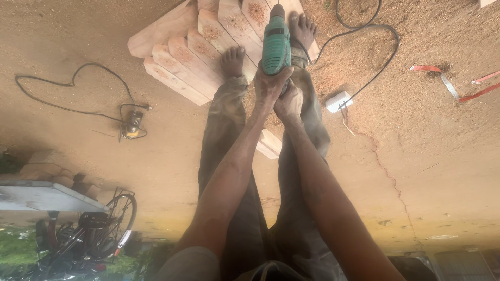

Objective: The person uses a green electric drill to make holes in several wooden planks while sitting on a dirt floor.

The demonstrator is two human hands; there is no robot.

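though the head view looks inverted, with the feet toward the top, both hands meet on the green electric drill [276,44], which points down at the stack of sawn timber pieces [192,57] lying on the sawdust-covered floor [427,151]. the left hand [269,86] is wrapped shut around the drill's rear handle and the right hand [288,103] is closed just behind and under it, the two touching. the drill looks rigid, fairly heavy and dusty, so its handle seems the sound place to hold, with both grips clear of the bit. bare feet [233,60] stand on the timber either side of the tool. its black cord [364,31] trails off to a white socket block [338,101] nearby; another small tool [132,127] lies well apart.
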